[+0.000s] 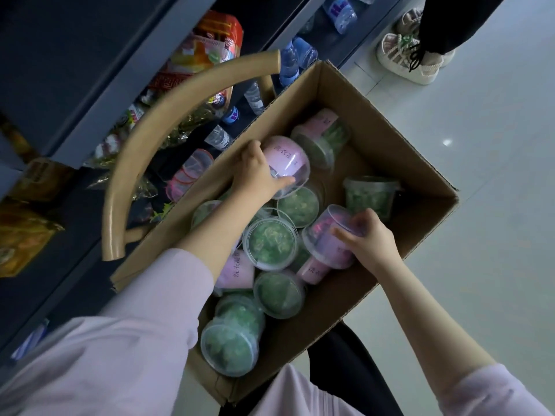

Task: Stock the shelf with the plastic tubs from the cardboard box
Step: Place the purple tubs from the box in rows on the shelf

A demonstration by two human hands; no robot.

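Observation:
An open cardboard box (390, 151) stands on the floor beside the shelf (144, 85). Inside lie several clear plastic tubs with green contents and pink labels, such as one lid-up tub (270, 243) in the middle. My left hand (258, 172) grips a pink-labelled tub (289, 163) near the box's left wall, lifted a little above the others. My right hand (368, 238) grips another pink-labelled tub (327, 235) lying on its side at the right of the pile.
The dark shelf holds water bottles (300, 55), red and orange snack packs (210, 46) and a few pink-rimmed tubs (192, 169). A curled box flap (144, 145) arches over the shelf edge. Another person's shoes (405, 58) stand on the pale tiled floor at top right.

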